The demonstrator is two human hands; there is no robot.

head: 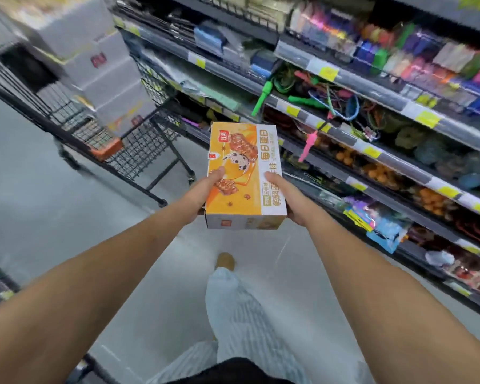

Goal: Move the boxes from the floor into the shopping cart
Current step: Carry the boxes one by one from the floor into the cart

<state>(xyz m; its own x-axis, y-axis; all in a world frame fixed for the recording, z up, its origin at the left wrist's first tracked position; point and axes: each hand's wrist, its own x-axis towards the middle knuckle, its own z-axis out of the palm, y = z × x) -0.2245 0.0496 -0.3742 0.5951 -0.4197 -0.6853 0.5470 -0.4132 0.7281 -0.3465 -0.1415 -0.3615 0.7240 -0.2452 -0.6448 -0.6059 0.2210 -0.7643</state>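
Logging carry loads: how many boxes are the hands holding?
1: the orange printed cardboard box, gripped at its sides by the left hand and right hand. Nothing shows beneath it.

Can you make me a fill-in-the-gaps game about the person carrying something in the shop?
1. The left hand and the right hand hold one orange ___.
2. The shopping cart carries a stack of ___ boxes.
3. The shelves stand on the person's ___ side.
Missing words: box; white; right.
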